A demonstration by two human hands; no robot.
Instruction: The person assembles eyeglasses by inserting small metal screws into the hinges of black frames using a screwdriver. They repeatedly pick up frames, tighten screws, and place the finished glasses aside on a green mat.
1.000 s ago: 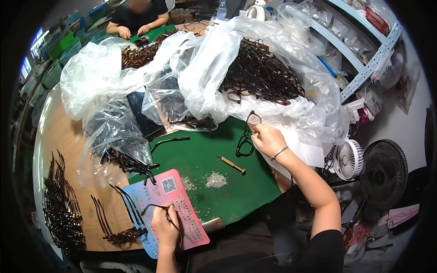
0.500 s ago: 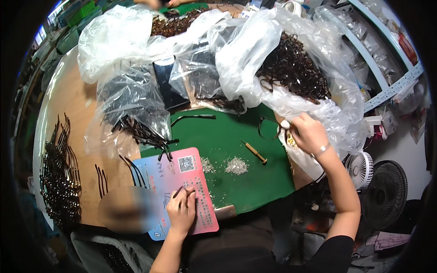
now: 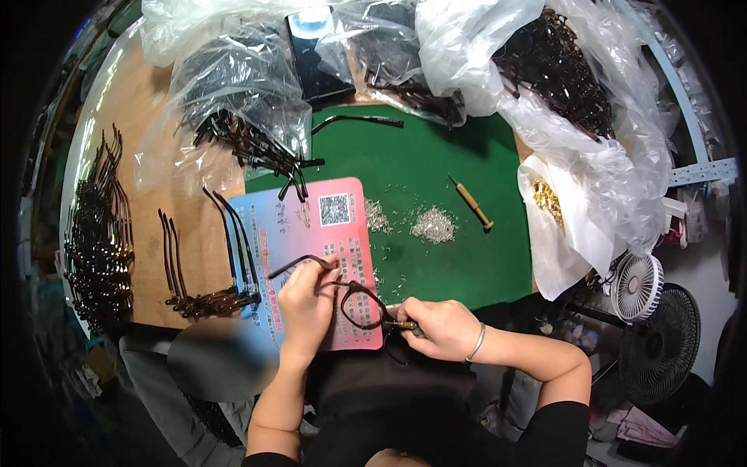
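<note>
Pinching a curved dark temple arm, the left hand has a glasses frame at its three o'clock; beyond that, the right hand grips a brass-coloured piece at the frame's edge. Silvery bits lie heaped toward the right hand's twelve o'clock.

Eyeglasses are over the near right corner of the card. Left of the card lie temples; right of it, a screwdriver.
</note>
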